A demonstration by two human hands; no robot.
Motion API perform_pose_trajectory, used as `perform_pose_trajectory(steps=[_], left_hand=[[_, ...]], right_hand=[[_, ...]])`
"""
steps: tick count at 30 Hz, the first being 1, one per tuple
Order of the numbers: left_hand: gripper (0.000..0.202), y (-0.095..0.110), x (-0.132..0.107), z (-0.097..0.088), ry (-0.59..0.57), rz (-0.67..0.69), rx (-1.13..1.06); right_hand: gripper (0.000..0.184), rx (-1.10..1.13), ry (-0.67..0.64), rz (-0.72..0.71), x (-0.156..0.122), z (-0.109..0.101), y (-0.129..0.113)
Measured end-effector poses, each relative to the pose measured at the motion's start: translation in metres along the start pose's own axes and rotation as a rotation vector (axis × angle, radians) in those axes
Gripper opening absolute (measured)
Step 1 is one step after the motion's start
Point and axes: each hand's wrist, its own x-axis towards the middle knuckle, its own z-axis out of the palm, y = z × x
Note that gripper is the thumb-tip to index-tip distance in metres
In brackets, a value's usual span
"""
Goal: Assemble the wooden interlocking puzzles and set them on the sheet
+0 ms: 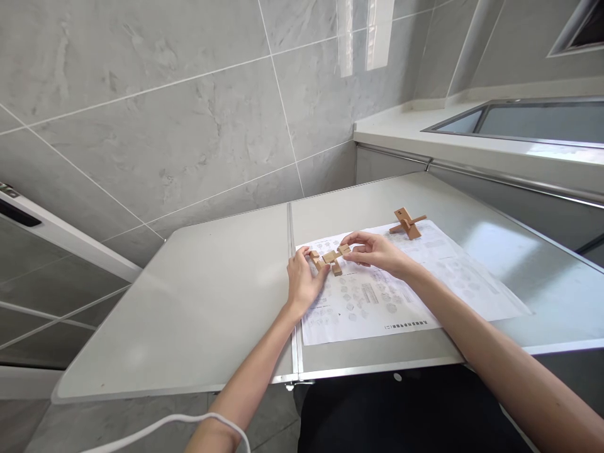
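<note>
My left hand (pixel 304 283) has its thumb and fingers closed round a notched wooden puzzle piece (pixel 315 259). Opposite it, my right hand (pixel 372 250) pinches another small wooden puzzle piece (pixel 344 250) between thumb and fingertips. Between the hands are more light wooden blocks (pixel 331 257), one of them pointing toward me (pixel 336 270). Whether these pieces are joined or only touching, I cannot tell. Beneath them lies a large white paper sheet (pixel 401 305) printed with small grey diagrams. Fingers hide parts of both held pieces.
A crossed assembly of brown wooden pieces (pixel 406 223) rests at the paper's far edge. The pale folding table (pixel 226 296) has a seam left of the paper. A counter with a metal-rimmed basin (pixel 519 119) borders the right; a white cable (pixel 160 423) crosses my left forearm.
</note>
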Motion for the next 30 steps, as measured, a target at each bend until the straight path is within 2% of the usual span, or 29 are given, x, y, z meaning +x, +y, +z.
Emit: perform_pose_trajectory(steps=[4,6,8,9,11,13,17,20,23,26,30], left_hand=[[0.06,0.001,0.0,0.001,0.041,0.026,0.016],[0.045,0.005,0.001,-0.001,0.083,0.07,-0.034],[0.021,0.012,0.003,-0.005,0.108,0.107,-0.108],[0.021,0.015,0.004,-0.008,0.108,0.11,-0.144],[0.039,0.021,0.005,-0.012,0.053,0.103,-0.22],[0.049,0.026,0.005,-0.013,-0.015,0.108,-0.264],[0.047,0.03,0.003,-0.012,-0.09,0.1,-0.279],[0.047,0.028,0.004,-0.011,-0.087,-0.015,-0.375],[0.051,0.026,0.006,-0.012,-0.055,-0.126,-0.522],[0.055,0.024,0.009,-0.013,-0.03,-0.158,-0.606],[0.055,0.023,0.01,-0.012,-0.035,-0.188,-0.667]], right_hand=[[0.039,-0.013,-0.016,-0.002,-0.001,0.0,-0.002],[0.04,-0.022,-0.024,0.001,-0.001,0.001,-0.002],[0.043,-0.032,-0.027,0.009,0.0,0.001,-0.002],[0.044,-0.037,-0.026,0.012,0.0,0.001,-0.002],[0.045,-0.04,-0.023,0.011,0.0,0.002,-0.002],[0.045,-0.04,-0.021,0.004,-0.001,0.002,-0.002],[0.045,-0.066,-0.024,-0.009,-0.001,0.002,-0.002],[0.048,-0.151,-0.002,-0.005,0.001,0.005,0.001],[0.047,-0.326,0.032,-0.026,0.002,0.01,0.009],[0.053,-0.479,0.046,-0.127,0.003,0.015,0.018],[0.069,-0.597,-0.038,-0.26,0.004,0.018,0.029]])
